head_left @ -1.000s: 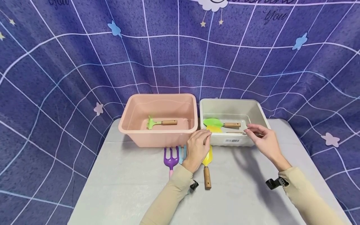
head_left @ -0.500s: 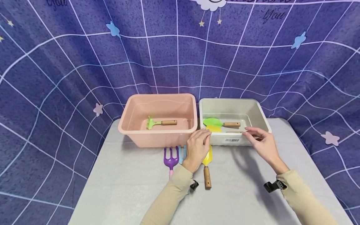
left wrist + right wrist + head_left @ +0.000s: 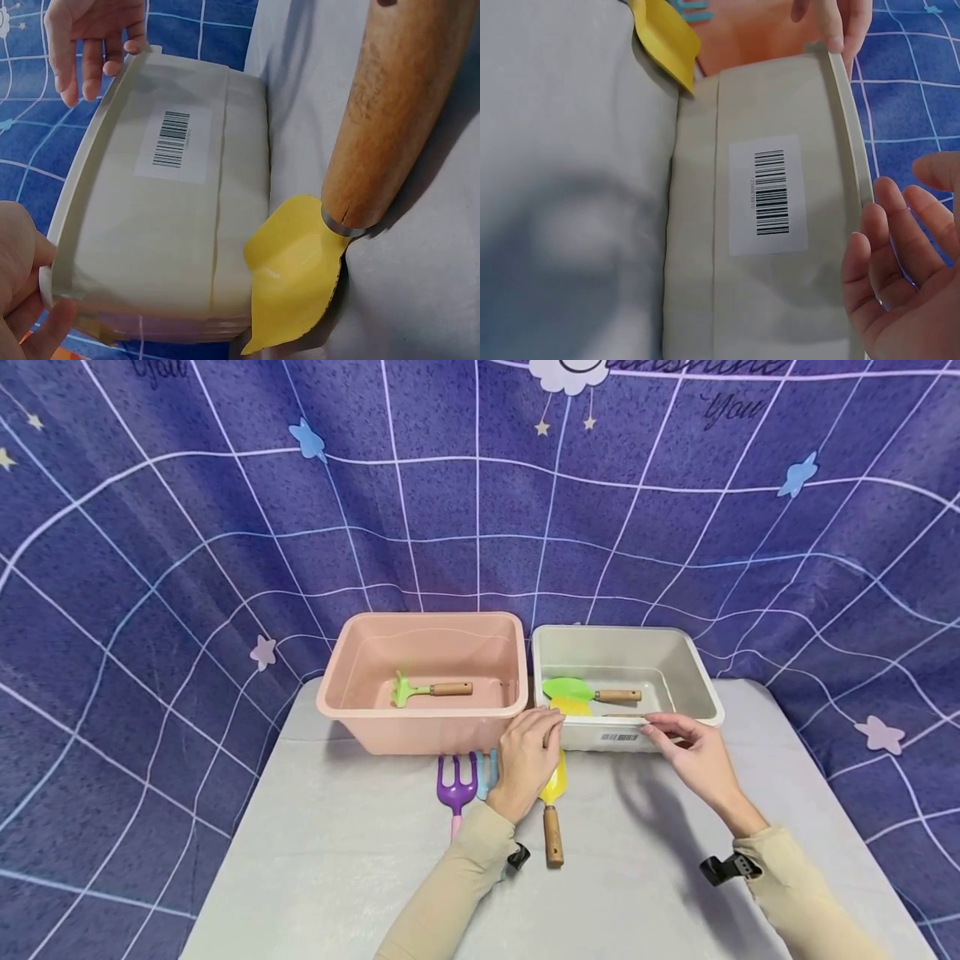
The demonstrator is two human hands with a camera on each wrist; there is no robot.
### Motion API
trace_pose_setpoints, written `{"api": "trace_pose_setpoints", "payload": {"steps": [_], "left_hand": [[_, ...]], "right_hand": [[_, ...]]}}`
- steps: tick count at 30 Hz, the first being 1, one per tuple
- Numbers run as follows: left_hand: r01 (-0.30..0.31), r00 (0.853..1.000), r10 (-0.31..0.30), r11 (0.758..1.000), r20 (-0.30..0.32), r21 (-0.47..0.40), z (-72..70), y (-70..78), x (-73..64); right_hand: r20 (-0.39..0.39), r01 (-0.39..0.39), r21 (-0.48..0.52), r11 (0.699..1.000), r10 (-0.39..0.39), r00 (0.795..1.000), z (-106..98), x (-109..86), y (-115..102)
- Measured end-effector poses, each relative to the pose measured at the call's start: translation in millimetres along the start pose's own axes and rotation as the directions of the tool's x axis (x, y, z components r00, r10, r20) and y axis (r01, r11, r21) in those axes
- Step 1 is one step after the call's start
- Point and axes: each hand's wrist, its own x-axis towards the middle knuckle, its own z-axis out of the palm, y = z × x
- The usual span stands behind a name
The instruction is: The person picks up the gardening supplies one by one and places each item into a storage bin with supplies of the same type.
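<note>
My left hand (image 3: 525,760) grips the near left corner of the off-white bin (image 3: 581,737), its thumb and fingers at the rim in both wrist views. At the right part of the front rim, my right hand (image 3: 693,756) has loosely bent fingers around the edge, holding nothing. A green trowel (image 3: 567,689) with a wooden handle lies inside that bin, beside a yellow tool (image 3: 572,706) partly hidden by the front wall. Beneath my left hand, a yellow trowel (image 3: 300,262) lies on the table against the bin's base.
A pink bin (image 3: 420,733) stands left of the off-white one, holding a small green rake (image 3: 402,691) with a wooden handle. A purple fork (image 3: 457,792) and a partly covered light blue fork (image 3: 483,777) lie before it. A patterned curtain (image 3: 450,510) hangs behind.
My right hand has shifted slightly left and nearer along the front rim, its fingertips lower than before. My left hand and the tools stay where they were.
</note>
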Motion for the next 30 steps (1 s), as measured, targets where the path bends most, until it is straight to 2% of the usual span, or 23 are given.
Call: {"api": "trace_pose_setpoints", "payload": {"steps": [12, 30], "left_hand": [[0.005, 1.000, -0.005, 1.000, 0.003, -0.009, 0.6, -0.1, 0.3], [-0.001, 1.000, 0.001, 1.000, -0.004, -0.021, 0.6, -0.4, 0.0]], "right_hand": [[0.000, -0.016, 0.047, 0.999, 0.016, 1.000, 3.9, -9.1, 1.0], [0.020, -0.012, 0.045, 0.999, 0.011, 1.000, 19.2, -22.8, 8.0]]}}
